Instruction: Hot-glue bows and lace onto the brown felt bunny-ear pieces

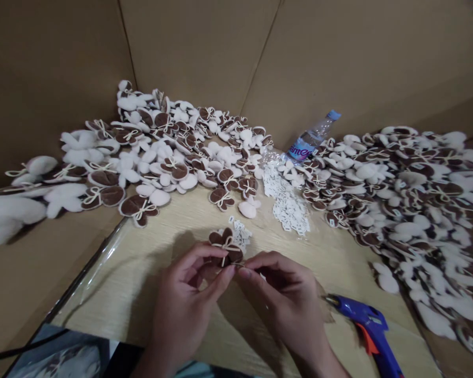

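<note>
Close to the table's front, my left hand [193,291] pinches a small brown and white plush piece [233,253] between thumb and fingers. The piece has rounded lobes and a cream string bow on its brown side. My right hand [284,289] is closed at its lower right edge, thumb and index fingertip pressed together there; whether something small sits between them is hidden. Just behind the piece lies a little heap of small white tags [241,234]. To the right of my right hand a blue glue gun [364,317] with an orange trigger rests on the table.
A large pile of similar plush pieces [173,152] spreads across the back left, and another pile [410,184] fills the right. Between them lie many white tags [287,202] and a leaning plastic bottle [313,137]. Cardboard walls [197,52] enclose the back. A dark cable [27,346] crosses the lower left.
</note>
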`<state>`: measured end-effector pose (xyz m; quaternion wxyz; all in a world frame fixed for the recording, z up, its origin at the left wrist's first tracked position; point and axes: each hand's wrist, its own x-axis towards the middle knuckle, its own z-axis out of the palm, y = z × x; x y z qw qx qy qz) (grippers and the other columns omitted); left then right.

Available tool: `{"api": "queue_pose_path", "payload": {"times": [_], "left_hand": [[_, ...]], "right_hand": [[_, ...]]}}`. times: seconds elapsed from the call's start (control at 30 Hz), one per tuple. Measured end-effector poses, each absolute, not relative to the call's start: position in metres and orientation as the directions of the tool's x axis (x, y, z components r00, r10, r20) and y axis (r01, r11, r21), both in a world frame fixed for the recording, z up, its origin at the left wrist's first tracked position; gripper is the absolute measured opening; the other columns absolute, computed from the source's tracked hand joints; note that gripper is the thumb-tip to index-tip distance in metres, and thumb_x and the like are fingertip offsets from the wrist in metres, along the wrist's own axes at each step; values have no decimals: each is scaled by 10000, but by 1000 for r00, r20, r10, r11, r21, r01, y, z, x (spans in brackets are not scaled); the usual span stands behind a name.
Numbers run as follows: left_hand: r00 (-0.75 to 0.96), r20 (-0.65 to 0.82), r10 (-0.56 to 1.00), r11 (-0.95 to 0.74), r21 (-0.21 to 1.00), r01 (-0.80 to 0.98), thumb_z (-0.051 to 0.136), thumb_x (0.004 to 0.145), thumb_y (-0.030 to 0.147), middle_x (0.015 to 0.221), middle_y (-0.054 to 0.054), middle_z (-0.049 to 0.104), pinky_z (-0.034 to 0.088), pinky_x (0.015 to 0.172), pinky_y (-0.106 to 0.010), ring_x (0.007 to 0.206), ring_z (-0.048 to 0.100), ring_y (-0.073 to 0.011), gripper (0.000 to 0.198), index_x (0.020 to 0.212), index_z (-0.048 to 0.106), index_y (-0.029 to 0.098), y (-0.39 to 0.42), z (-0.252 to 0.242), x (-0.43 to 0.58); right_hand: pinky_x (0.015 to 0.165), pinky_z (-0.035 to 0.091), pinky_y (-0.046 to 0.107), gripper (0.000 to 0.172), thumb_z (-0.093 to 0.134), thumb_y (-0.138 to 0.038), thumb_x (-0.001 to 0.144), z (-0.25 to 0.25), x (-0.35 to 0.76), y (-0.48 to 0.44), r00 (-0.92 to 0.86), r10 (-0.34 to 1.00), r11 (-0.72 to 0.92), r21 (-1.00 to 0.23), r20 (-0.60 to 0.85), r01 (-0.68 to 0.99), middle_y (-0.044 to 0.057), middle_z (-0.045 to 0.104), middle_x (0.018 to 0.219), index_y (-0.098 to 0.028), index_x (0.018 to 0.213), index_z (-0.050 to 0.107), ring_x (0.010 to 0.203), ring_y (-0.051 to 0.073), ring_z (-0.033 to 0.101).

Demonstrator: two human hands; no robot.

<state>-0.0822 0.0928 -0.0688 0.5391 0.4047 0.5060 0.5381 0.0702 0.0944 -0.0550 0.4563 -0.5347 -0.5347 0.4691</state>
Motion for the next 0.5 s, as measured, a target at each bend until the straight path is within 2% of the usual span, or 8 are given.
{"api": "queue_pose_path", "payload": {"times": [0.5], "left_hand": [[-97,-73,993,60,989,-133,750,785,212,771,32,744,563,656,-165,725,708,-124,93,830,675,243,92,-67,-82]], "right_hand": [[564,454,224,68,743,-267,807,-57,69,95,-1,999,-36,-994,-36,105,-1,692,699,-213,799,703,627,111,583]]}}
